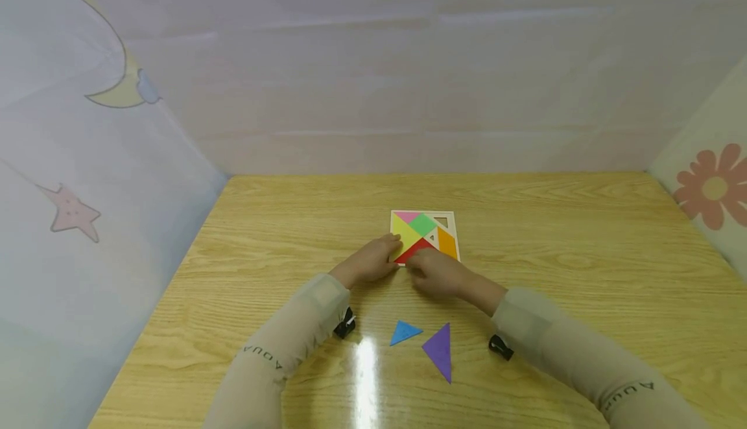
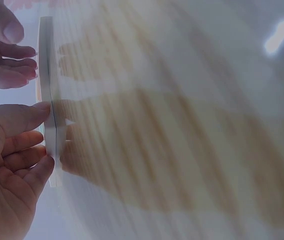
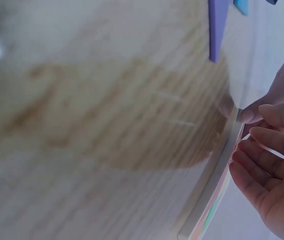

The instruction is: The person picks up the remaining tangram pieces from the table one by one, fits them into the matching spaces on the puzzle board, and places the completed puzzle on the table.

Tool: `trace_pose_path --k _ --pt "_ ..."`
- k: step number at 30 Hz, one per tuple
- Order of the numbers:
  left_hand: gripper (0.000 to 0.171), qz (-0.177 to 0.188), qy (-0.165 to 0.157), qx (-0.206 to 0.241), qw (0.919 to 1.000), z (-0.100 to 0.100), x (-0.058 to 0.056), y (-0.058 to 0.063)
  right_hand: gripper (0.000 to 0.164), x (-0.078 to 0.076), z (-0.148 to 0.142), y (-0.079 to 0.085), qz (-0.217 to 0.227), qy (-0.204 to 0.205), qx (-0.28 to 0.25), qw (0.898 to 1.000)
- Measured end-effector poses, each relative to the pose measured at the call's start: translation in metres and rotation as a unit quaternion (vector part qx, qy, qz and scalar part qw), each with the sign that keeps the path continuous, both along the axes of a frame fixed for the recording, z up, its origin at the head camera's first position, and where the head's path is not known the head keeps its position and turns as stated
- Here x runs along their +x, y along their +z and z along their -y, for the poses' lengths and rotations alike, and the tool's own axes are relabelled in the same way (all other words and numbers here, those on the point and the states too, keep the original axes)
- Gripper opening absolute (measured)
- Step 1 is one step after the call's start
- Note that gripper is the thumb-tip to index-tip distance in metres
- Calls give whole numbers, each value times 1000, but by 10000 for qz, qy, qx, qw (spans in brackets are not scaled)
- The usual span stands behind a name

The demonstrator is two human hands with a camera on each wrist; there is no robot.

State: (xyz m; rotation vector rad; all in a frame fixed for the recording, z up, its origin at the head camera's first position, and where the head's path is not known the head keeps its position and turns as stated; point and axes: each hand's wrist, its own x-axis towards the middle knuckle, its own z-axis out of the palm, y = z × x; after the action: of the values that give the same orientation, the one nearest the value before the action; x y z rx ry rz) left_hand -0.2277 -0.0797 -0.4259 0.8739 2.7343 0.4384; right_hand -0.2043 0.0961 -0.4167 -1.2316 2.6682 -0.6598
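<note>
A square wooden tangram tray (image 1: 451, 221) lies on the table, holding yellow (image 1: 404, 231), red (image 1: 413, 251), green (image 1: 423, 225), pink (image 1: 407, 216) and orange (image 1: 447, 243) pieces. Two triangular recesses in it show bare. At the tray's near left corner, my left hand (image 1: 370, 259) pinches the edge, thumb on the near side and fingers over the yellow piece. My right hand (image 1: 438, 271) is over the near edge, its loosely bent fingertips at the red piece. In the right wrist view those fingers (image 3: 252, 172) hold no loose piece.
Nearer the body lie a small blue triangle (image 1: 404, 333) and a larger purple triangle (image 1: 441, 351) on the wooden table (image 1: 583, 241). A black clip-like object (image 1: 345, 324) is by the left sleeve, another (image 1: 500, 347) by the right. Patterned cloth walls (image 1: 408, 92) surround the table's back and sides.
</note>
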Motion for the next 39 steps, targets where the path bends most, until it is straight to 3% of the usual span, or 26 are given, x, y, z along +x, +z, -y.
trace_pose_path --k 7,8,9,12,15,16,20,39 --pt "44 173 47 121 9998 1 -2 -3 22 5 -1 -6 -47 93 87 9999" --pt "45 209 54 135 9997 1 -4 -5 23 6 -1 -6 -2 87 120 9999" --pt "46 145 -18 205 9997 4 -9 -15 23 7 -1 -6 48 77 164 9998" --pt "47 183 -31 184 9997 5 -11 -17 24 10 0 -4 112 92 200 9997" --pt "44 98 -79 217 9997 5 -10 -15 23 14 1 -2 155 149 177 9996" --pt "42 144 -27 162 9998 2 -5 -6 22 15 1 -2 149 182 166 9996" --pt "42 -6 -37 -3 10000 1 -2 -2 23 18 2 -2 157 290 117 9994" --pt "47 113 35 -62 9999 0 -1 -1 23 30 6 -2 5 525 62 9986"
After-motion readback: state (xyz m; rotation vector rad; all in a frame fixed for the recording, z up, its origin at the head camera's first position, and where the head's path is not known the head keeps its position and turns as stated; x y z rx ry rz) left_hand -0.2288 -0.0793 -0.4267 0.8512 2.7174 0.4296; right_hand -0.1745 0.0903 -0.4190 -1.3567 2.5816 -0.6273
